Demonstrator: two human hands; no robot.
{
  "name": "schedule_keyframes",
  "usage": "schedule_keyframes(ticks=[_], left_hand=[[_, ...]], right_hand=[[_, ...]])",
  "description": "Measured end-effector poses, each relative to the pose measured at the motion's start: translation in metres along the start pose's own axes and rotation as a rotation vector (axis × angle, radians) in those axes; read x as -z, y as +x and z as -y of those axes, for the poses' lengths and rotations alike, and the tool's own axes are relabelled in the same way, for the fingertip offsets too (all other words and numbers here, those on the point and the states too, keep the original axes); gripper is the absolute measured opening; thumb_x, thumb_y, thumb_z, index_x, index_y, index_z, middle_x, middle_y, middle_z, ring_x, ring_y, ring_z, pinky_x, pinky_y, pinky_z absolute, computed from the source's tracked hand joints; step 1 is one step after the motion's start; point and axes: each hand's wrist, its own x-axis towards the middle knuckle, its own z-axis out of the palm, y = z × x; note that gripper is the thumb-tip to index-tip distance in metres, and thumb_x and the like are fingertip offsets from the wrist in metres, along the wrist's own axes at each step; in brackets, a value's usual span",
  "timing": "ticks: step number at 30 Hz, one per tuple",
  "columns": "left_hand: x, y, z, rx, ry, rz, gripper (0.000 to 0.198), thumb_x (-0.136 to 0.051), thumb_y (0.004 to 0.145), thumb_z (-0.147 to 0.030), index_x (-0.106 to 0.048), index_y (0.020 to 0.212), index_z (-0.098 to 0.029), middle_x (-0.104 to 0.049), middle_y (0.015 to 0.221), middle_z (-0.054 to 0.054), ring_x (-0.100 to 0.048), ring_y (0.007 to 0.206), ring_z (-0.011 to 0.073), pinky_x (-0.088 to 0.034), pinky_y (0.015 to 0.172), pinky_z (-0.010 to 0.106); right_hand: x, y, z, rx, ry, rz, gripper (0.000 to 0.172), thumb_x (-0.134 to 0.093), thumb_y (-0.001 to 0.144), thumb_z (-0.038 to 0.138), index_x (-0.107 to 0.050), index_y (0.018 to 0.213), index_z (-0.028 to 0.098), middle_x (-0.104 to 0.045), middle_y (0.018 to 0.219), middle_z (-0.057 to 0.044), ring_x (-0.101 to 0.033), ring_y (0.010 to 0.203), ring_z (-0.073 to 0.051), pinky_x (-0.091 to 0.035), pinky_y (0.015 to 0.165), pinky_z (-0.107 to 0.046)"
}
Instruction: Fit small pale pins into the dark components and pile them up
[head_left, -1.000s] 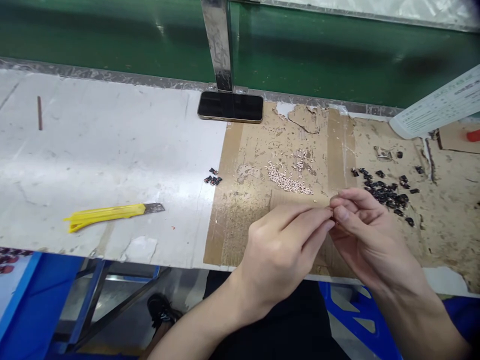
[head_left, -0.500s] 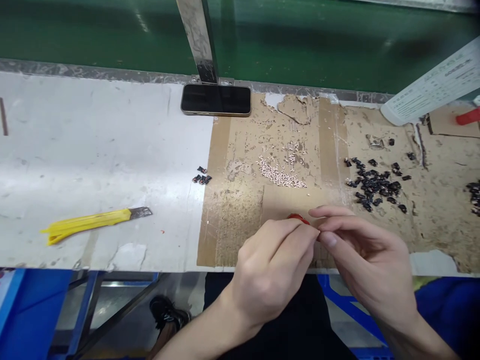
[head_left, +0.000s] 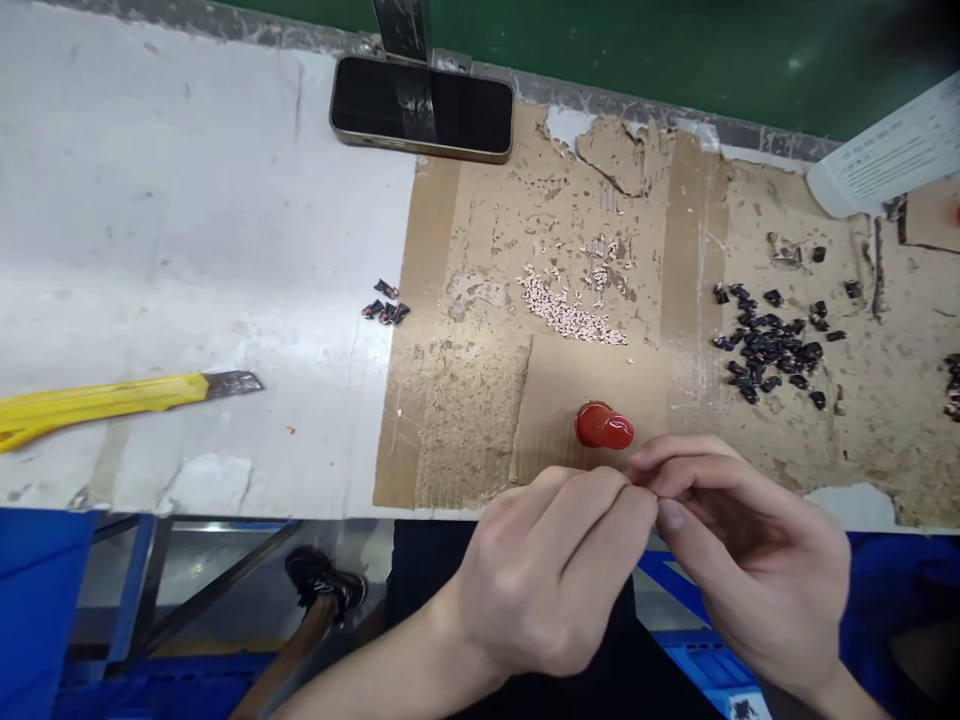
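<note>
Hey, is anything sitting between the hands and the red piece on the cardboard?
No, nothing visible. The red piece lies on the cardboard just beyond the left hand and right hand, with only a small gap of bare cardboard between them.

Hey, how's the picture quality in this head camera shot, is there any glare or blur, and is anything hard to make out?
In the head view, the white bench top looks bright and slightly washed out; the phone mirrors the metal post as a dark band; the top right corner falls dark and soft; the left hand and right hand are fairly clear, but their fingertips hide whatever lies between them.
</note>
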Motion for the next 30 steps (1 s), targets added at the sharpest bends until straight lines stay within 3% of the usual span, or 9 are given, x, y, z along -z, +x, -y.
schedule_keyframes(ticks=[4, 8, 13, 19, 24, 30], left_hand=[[0.0, -0.001, 0.001, 0.093, -0.093, -0.036, 0.016, -0.067, 0.097, -0.006, -0.073, 0.11, -0.012, -0.082, 0.099, 0.007, -0.077, 0.087, 0.0167, -0.066, 0.08, 0.025], [0.008, 0.001, 0.005, 0.317, -0.231, -0.078, 0.025, -0.067, 0.095, -0.002, -0.076, 0.114, -0.014, -0.081, 0.108, 0.005, -0.076, 0.098, 0.0119, -0.062, 0.093, 0.018], [0.018, -0.001, 0.011, 0.51, -0.283, -0.1, 0.034, -0.066, 0.098, -0.005, -0.07, 0.127, -0.022, -0.081, 0.112, 0.001, -0.077, 0.101, 0.0118, -0.062, 0.093, 0.02], [0.024, -0.002, 0.015, 0.549, -0.209, -0.145, 0.025, -0.07, 0.096, -0.006, -0.077, 0.112, -0.024, -0.076, 0.107, -0.001, -0.074, 0.093, 0.0102, -0.064, 0.088, 0.019], [0.028, 0.004, 0.014, 0.587, -0.275, -0.133, 0.028, -0.069, 0.097, -0.007, -0.081, 0.113, -0.025, -0.074, 0.105, -0.001, -0.074, 0.085, 0.0077, -0.064, 0.082, 0.016], [0.025, 0.018, 0.014, 0.835, -0.836, -0.057, 0.02, -0.073, 0.091, -0.007, -0.084, 0.095, -0.024, -0.082, 0.086, 0.0, -0.077, 0.068, 0.0102, -0.066, 0.064, 0.015]], right_hand=[[0.004, 0.002, -0.006, 0.051, -0.098, -0.024, 0.017, -0.069, 0.09, 0.008, -0.07, 0.091, 0.025, -0.07, 0.101, -0.005, -0.072, 0.089, -0.019, -0.063, 0.07, -0.029], [0.008, 0.008, -0.018, 0.222, -0.423, -0.121, 0.024, -0.075, 0.083, 0.007, -0.07, 0.095, 0.027, -0.071, 0.109, -0.006, -0.07, 0.098, -0.025, -0.06, 0.084, -0.042], [0.006, 0.013, -0.024, 0.326, -0.6, -0.091, 0.027, -0.075, 0.083, 0.008, -0.068, 0.099, 0.028, -0.07, 0.114, -0.008, -0.069, 0.099, -0.027, -0.058, 0.087, -0.045], [0.003, 0.016, -0.024, 0.355, -0.658, -0.07, 0.028, -0.075, 0.083, 0.008, -0.066, 0.1, 0.029, -0.069, 0.116, -0.008, -0.068, 0.093, -0.026, -0.059, 0.082, -0.045], [0.005, 0.016, -0.023, 0.351, -0.637, -0.07, 0.027, -0.075, 0.083, 0.006, -0.068, 0.099, 0.027, -0.069, 0.116, -0.009, -0.069, 0.096, -0.026, -0.058, 0.084, -0.044], [0.008, 0.014, -0.004, 0.145, -0.213, -0.057, 0.019, -0.07, 0.088, 0.008, -0.069, 0.091, 0.027, -0.07, 0.107, -0.006, -0.07, 0.096, -0.025, -0.06, 0.083, -0.042]])
